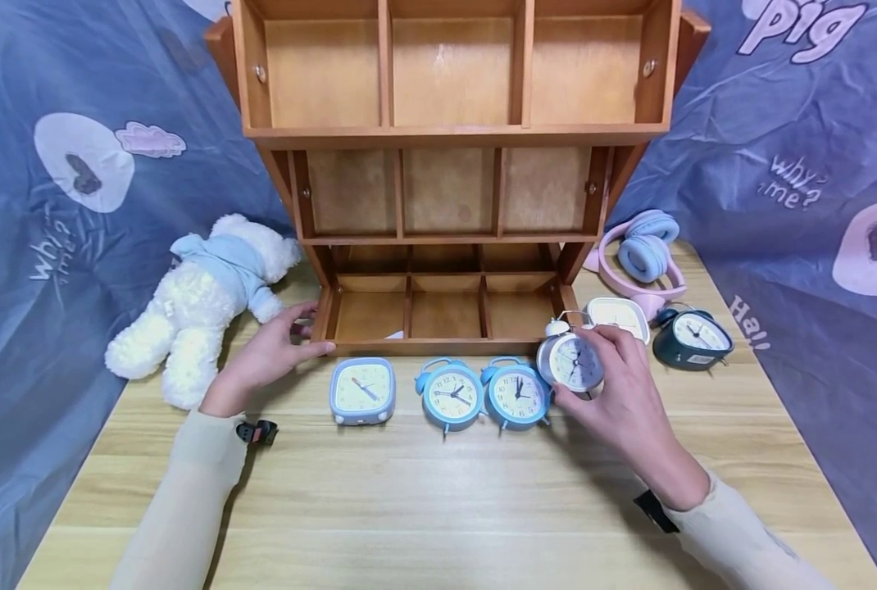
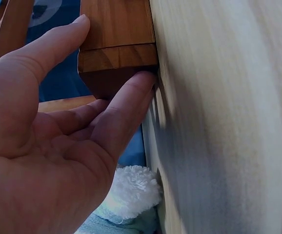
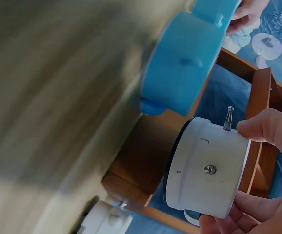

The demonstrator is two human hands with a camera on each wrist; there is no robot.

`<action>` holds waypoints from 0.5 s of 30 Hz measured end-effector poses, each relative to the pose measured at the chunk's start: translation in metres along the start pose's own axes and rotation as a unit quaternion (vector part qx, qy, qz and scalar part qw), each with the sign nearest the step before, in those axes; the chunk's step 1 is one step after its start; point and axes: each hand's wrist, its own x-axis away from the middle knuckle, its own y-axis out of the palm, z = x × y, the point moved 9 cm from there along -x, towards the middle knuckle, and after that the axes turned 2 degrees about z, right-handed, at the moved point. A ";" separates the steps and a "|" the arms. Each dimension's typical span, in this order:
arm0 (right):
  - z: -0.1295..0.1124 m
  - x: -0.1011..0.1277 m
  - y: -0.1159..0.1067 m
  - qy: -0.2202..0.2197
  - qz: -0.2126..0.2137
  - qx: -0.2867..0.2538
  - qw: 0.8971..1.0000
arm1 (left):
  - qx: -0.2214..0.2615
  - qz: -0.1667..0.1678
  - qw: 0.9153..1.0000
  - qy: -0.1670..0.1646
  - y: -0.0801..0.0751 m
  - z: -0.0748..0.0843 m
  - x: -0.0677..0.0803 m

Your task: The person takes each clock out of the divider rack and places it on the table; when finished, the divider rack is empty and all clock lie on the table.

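Note:
My left hand (image 1: 270, 354) grips the lower left corner of a brown wooden shelf (image 1: 438, 348). In the left wrist view the thumb lies along one face of the shelf's edge (image 2: 117, 57) and the fingers touch its other side. With thumb and fingertips, my right hand (image 1: 623, 397) holds a white twin-bell alarm clock (image 1: 573, 365) at the shelf's lower right corner. The right wrist view shows the clock's white casing (image 3: 207, 168) tilted, apart from the tabletop. Just left of it stand two blue twin-bell alarm clocks (image 1: 518, 397) and a rounded-square blue clock (image 1: 362, 389).
A white clock (image 1: 619, 315) stands behind my right hand, with a dark green alarm clock (image 1: 692, 338) further right. Pink and blue headphones (image 1: 641, 258) lie beside the shelf. On the left a white teddy bear (image 1: 202, 303) in a blue top lies on the table (image 1: 424, 508).

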 end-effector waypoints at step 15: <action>0.019 0.026 0.005 0.027 -0.039 0.014 0.999 | -0.007 0.001 1.000 0.000 0.000 0.001 0.000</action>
